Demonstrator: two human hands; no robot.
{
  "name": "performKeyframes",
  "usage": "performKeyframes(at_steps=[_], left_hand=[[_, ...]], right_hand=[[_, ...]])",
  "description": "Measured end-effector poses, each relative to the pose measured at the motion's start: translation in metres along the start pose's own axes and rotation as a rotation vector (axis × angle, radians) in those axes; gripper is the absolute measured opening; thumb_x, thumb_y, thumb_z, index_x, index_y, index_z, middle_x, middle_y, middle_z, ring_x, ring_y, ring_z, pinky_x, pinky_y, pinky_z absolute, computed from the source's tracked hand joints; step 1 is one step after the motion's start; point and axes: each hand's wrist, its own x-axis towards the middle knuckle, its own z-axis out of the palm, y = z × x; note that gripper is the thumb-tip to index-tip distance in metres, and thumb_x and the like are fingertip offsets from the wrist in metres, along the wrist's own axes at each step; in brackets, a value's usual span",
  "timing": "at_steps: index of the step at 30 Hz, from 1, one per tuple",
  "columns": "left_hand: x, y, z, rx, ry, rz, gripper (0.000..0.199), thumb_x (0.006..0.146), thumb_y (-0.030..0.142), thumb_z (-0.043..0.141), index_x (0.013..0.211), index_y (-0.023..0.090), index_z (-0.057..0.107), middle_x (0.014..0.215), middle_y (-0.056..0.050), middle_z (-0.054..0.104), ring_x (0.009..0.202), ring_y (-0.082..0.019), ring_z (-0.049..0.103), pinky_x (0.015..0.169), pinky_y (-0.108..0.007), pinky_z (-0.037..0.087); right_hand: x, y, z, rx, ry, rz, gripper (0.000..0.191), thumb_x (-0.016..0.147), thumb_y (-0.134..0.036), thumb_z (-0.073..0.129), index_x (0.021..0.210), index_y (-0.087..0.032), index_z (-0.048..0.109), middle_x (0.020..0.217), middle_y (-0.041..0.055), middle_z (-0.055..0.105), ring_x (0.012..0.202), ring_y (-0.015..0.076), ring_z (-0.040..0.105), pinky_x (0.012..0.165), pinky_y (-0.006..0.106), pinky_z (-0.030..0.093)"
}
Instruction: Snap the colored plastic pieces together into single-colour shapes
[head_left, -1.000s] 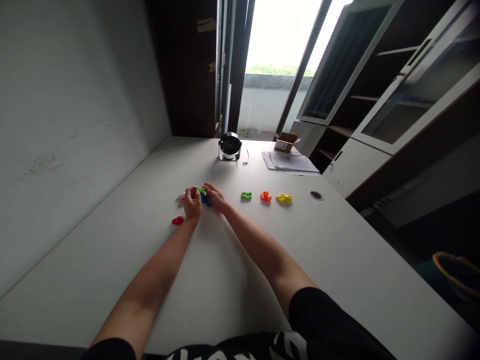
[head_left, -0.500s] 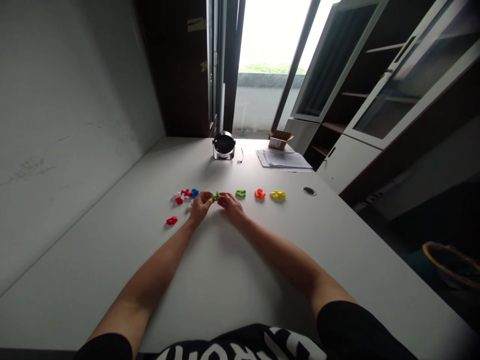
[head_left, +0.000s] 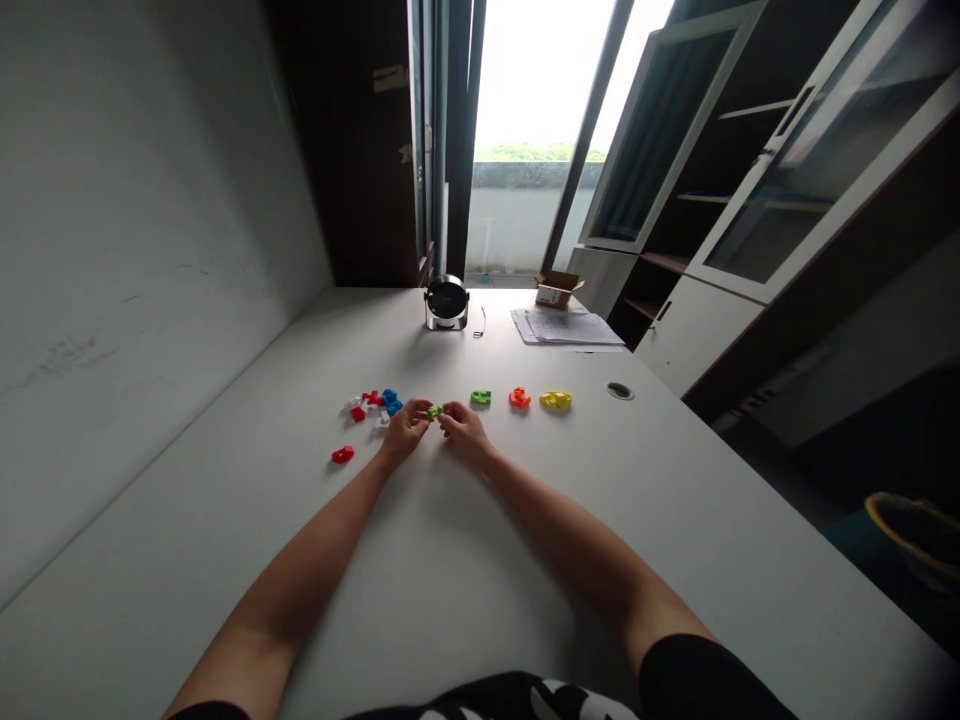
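Observation:
Between my two hands is a small green plastic piece, too small to tell its exact shape. My left hand pinches it from the left, and my right hand grips it from the right with the fingertips. Just left of my left hand lie blue pieces, white pieces and red pieces. A single red piece sits nearer me. To the right of my hands stand a green piece, an orange piece and a yellow piece, spaced in a row.
All this is on a white table along a wall. Farther back are a round black device on a stand, a short cord, papers and an opened cardboard box. A cable hole is at the right.
My hands have come slightly nearer me with the green piece, which has turned between the fingers. More of the blue and white pieces shows beside my left hand. The view has tilted up a little.

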Motion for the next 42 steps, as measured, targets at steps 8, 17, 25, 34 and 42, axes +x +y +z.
performKeyframes(at_steps=[8,17,25,34,42], left_hand=[[0.002,0.006,-0.002,-0.055,0.007,-0.098,0.025,0.088,0.037,0.063,0.102,0.017,0.065,0.089,-0.006,0.07,0.075,-0.017,0.064,0.072,-0.032,0.052],[0.003,-0.005,-0.001,-0.059,0.036,-0.035,0.029,0.084,0.038,0.071,0.103,0.018,0.064,0.094,-0.005,0.067,0.079,-0.016,0.064,0.074,-0.03,0.052],[0.001,0.002,-0.002,-0.007,-0.001,-0.054,0.028,0.082,0.036,0.071,0.102,0.019,0.063,0.099,-0.006,0.068,0.082,-0.018,0.067,0.076,-0.032,0.054],[0.003,0.007,-0.002,0.085,-0.048,-0.078,0.031,0.089,0.046,0.062,0.097,0.017,0.068,0.088,-0.007,0.071,0.073,-0.019,0.067,0.068,-0.034,0.054],[0.003,0.005,-0.002,0.06,-0.064,-0.072,0.028,0.085,0.044,0.067,0.093,0.017,0.069,0.087,-0.005,0.069,0.075,-0.018,0.064,0.07,-0.032,0.054]], right_hand=[[0.0,-0.001,-0.004,-0.046,-0.086,-0.09,0.029,0.076,-0.037,0.073,0.099,-0.022,0.064,0.083,0.0002,0.064,0.074,0.0152,0.06,0.066,0.028,0.05],[0.0,-0.001,-0.006,0.074,-0.065,0.032,0.036,0.081,-0.044,0.066,0.109,-0.022,0.062,0.084,0.0018,0.069,0.07,0.0158,0.065,0.063,0.028,0.05],[-0.002,-0.002,-0.005,-0.102,-0.027,0.004,0.032,0.08,-0.044,0.07,0.103,-0.022,0.065,0.072,-0.0016,0.067,0.066,0.0153,0.063,0.059,0.026,0.048],[-0.004,0.0,-0.006,-0.253,-0.045,-0.132,0.02,0.082,-0.035,0.068,0.098,-0.024,0.067,0.079,-0.0015,0.069,0.07,0.0148,0.064,0.067,0.028,0.051],[-0.004,-0.002,-0.007,-0.265,-0.022,-0.229,0.017,0.083,-0.029,0.061,0.098,-0.023,0.067,0.106,0.0048,0.067,0.093,0.0182,0.068,0.074,0.029,0.054]])
